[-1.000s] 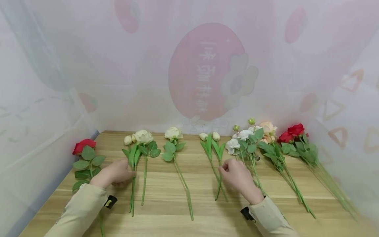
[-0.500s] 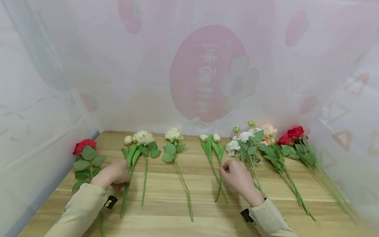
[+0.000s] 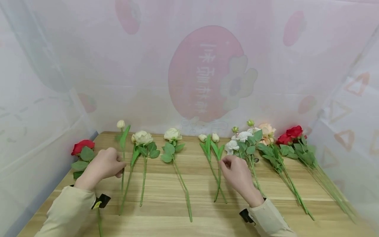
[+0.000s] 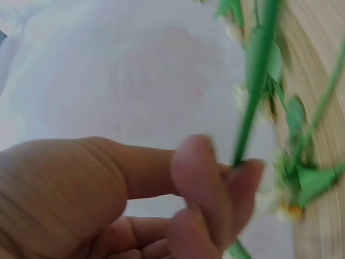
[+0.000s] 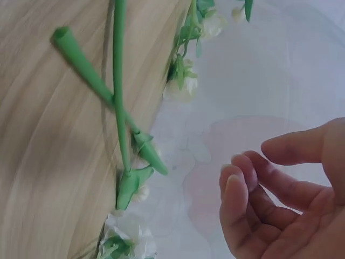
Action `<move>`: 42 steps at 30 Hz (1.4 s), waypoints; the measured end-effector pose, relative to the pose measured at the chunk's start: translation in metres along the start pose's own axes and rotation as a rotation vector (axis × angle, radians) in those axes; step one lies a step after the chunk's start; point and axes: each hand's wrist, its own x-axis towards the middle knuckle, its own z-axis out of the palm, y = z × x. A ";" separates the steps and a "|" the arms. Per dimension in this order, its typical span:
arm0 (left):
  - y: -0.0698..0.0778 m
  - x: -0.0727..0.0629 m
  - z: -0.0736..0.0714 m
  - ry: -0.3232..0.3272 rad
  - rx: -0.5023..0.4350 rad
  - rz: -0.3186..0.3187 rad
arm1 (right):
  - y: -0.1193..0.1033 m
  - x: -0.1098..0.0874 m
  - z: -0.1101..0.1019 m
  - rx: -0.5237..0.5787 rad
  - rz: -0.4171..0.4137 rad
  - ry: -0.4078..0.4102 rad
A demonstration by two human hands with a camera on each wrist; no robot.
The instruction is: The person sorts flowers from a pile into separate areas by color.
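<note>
My left hand (image 3: 103, 166) pinches the green stem (image 4: 256, 86) of a white tulip (image 3: 120, 124) between thumb and fingertips. The tulip stands raised, its bud overlapping the back wall in the head view. Just right of it, another green stem with a long leaf (image 3: 135, 155) lies beside a cream rose (image 3: 142, 138). My right hand (image 3: 238, 179) hovers by two crossed white tulips (image 3: 215, 137). Its fingers are loosely curled, and in the right wrist view there is a gap between thumb and fingers (image 5: 234, 199) with nothing held.
A second cream rose (image 3: 173, 134) lies mid-table. On the right are white flowers (image 3: 245, 135), peach flowers (image 3: 267, 130) and red roses (image 3: 294, 131). A red rose (image 3: 83, 146) lies far left, partly behind my left arm. Printed sheets (image 3: 142, 65) enclose the wooden table (image 3: 160, 210).
My left hand has separated one tulip from the stem beside it and lifted it up and left. The right hand has stayed nearly still by the crossed tulips.
</note>
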 end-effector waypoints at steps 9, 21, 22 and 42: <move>0.053 -0.009 0.031 0.051 -0.287 0.136 | -0.023 -0.015 0.007 0.243 -0.042 -0.142; 0.100 -0.029 0.093 0.013 -0.617 0.257 | -0.064 -0.051 0.022 0.609 0.032 -0.537; 0.102 -0.031 0.095 0.015 -0.639 0.262 | -0.066 -0.053 0.024 0.614 0.034 -0.555; 0.096 -0.031 0.097 0.043 -0.653 0.296 | -0.063 -0.049 0.031 0.319 -0.042 -0.254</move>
